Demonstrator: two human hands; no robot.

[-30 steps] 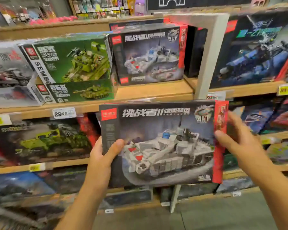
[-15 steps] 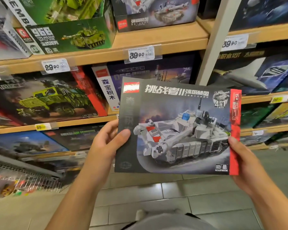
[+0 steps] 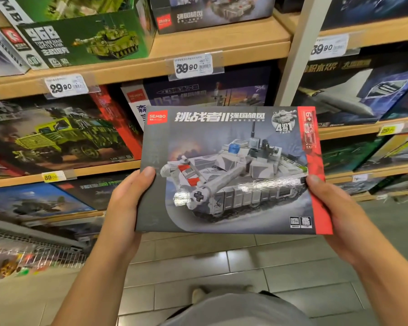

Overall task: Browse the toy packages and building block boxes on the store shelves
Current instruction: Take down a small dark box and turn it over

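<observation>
Both hands, left hand (image 3: pixel 125 201) and right hand (image 3: pixel 335 208), clasp the tank block box (image 3: pixel 231 170) by its edges, front face up, likely for reading

Two hands, left hand (image 3: pixel 125 203) and right hand (image 3: pixel 337 212), are holding one tank box (image 3: pixel 233 170); three white price tags are showing.

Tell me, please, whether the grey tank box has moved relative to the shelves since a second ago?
Yes. The grey tank box has come downward: it covered the 39.90 price tag a second ago and now sits below it.
</observation>
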